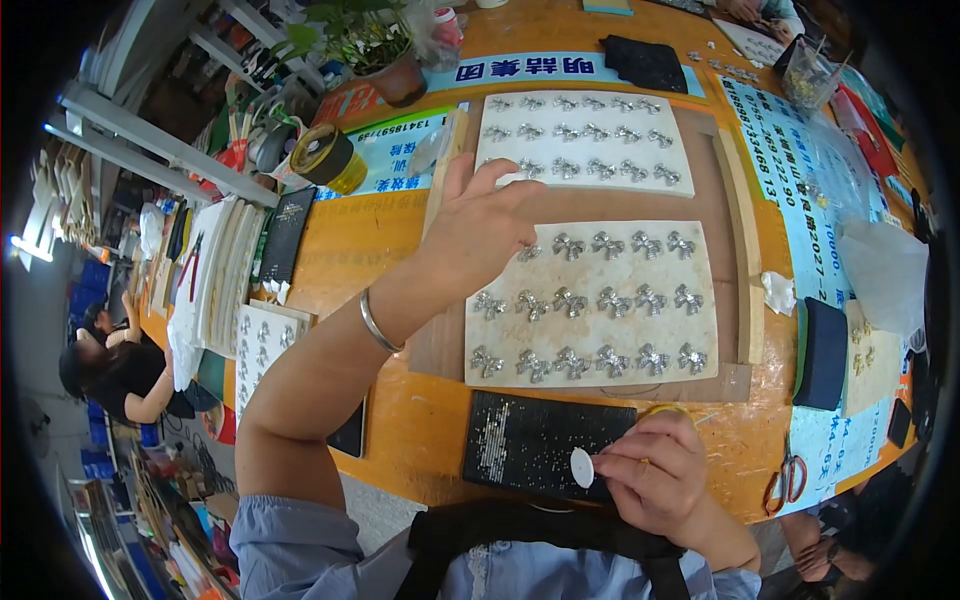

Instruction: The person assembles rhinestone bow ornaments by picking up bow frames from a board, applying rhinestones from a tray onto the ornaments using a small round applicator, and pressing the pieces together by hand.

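My left hand (478,225) hovers over the upper left corner of a white board (620,330) that carries rows of silver bow-shaped pieces (613,300). Its fingers are spread, and I see nothing between them. Farther back lies a second white board (590,182) with similar silver bows. Low in the view, my right hand (660,470) pinches a small white disc (582,467) between thumb and fingers. Beneath the disc is a black tray (540,410) scattered with tiny pale grains and clusters of small bright bits.
Wooden strips (740,250) flank the boards. Red-handled scissors (786,485) lie at the right edge, near a dark blue pad (820,355). A yellow jar (330,160) and a potted plant (390,75) stand at back left. Other people are seated around.
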### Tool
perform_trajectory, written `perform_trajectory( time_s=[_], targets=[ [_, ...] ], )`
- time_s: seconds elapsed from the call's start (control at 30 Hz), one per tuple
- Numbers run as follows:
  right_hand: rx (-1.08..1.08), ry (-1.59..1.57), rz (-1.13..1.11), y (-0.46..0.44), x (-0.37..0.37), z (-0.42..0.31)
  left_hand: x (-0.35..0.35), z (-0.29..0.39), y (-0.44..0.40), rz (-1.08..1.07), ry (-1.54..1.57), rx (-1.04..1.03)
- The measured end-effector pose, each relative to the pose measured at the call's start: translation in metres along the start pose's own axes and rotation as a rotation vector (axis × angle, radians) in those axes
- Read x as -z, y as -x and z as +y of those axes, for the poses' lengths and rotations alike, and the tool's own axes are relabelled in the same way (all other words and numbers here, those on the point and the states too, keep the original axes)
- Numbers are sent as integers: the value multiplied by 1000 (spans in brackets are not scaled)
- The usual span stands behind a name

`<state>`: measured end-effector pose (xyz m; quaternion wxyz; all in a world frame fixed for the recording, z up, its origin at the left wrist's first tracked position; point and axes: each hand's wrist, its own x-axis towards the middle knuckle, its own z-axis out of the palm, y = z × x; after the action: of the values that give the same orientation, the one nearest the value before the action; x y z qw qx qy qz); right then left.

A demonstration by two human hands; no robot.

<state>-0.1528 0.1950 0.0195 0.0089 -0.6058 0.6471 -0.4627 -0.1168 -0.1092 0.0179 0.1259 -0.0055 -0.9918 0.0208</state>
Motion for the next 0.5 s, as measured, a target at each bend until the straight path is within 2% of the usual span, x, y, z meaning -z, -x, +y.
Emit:
perform_trajectory(
  time_s=[0.5],
  targets=[
    [11,-15,17,0,0,-1,3,3,-6,-36,-5,-63]
  ],
)
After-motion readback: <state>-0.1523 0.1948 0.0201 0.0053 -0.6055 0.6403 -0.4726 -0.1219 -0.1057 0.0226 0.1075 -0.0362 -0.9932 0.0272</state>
